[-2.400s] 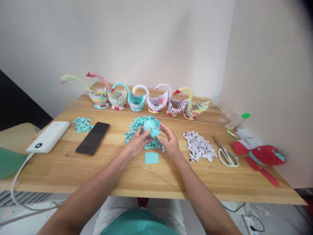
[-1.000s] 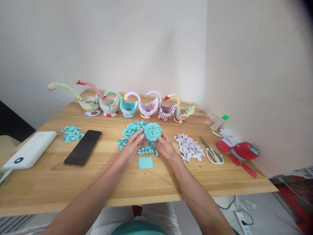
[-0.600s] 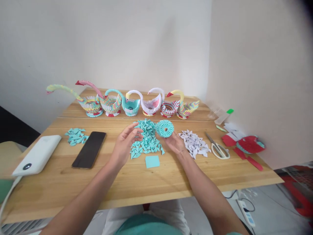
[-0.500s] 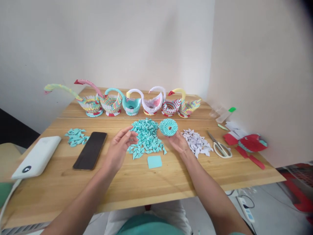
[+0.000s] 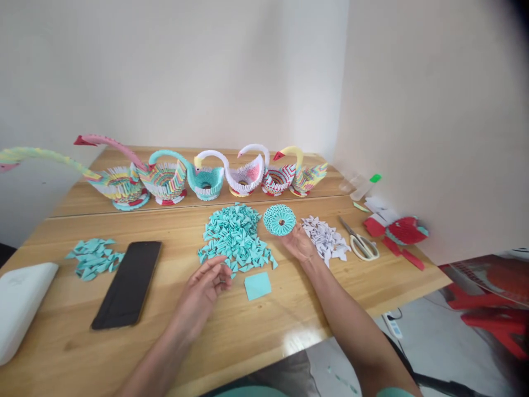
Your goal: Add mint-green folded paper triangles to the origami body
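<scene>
My right hand (image 5: 298, 242) holds a round turquoise folded-paper piece (image 5: 279, 220) from below and behind. Its pleated ring and central hole face me. My left hand (image 5: 210, 281) hovers at the near edge of a heap of turquoise folded-paper triangles (image 5: 235, 234), its fingers loosely bent and apart, with nothing visible in them. Between the hands, a flat turquoise paper square (image 5: 257, 285) lies on the table. White folded triangles (image 5: 325, 238) are heaped just right of my right hand.
Several folded-paper swans (image 5: 206, 184) line the back of the wooden table (image 5: 314, 309). Scissors (image 5: 363, 245) and a red paper model (image 5: 407, 230) lie right; a black phone (image 5: 129, 284), a small turquoise heap (image 5: 94, 258) and a white power bank (image 5: 25, 303) lie left.
My view has turned and come closer, so the table items sit further left. My left hand has lowered toward the near edge of the turquoise heap. The right hand keeps hold of the round piece.
</scene>
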Motion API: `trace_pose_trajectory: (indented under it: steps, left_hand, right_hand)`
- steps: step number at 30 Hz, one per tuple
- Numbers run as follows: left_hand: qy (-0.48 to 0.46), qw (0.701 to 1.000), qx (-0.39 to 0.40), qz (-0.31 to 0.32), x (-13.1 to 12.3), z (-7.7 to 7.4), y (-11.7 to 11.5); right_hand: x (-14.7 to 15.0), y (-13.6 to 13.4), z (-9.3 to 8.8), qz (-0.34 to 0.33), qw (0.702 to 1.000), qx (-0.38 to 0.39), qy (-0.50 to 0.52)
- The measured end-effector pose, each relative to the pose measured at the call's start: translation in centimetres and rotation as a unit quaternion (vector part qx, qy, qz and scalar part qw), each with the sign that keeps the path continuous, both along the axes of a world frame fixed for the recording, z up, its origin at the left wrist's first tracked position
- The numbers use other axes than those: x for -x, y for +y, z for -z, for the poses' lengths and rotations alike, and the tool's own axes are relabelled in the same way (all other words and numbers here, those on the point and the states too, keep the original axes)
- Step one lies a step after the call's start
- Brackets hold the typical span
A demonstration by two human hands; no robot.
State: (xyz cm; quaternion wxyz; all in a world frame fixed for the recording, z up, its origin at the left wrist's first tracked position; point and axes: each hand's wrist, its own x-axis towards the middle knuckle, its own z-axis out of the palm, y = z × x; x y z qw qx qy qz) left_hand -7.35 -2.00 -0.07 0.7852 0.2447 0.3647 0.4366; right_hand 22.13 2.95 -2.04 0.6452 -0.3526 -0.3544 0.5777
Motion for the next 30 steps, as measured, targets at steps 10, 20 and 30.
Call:
trace_pose_trajectory:
  steps: [10,20,30]
  left_hand:
    - [0.029,0.998,-0.022,0.057,0.0,-0.8,0.1]
    - [0.008,0.995,-0.064,0.072,-0.9,0.9,0.6]
    - [0.011,1.0,0.011,-0.025,-4.7,-3.1,0.8]
  right_hand:
    - [2.7,-0.7,-0.3,0.0,0.993,-0.024,-0.114]
    - [5.7,-2.8,-1.9,-0.05,0.769,-0.332,-0.544]
    - [7.9,-3.7,-2.6,-0.071,0.592,-0.408,-0.691]
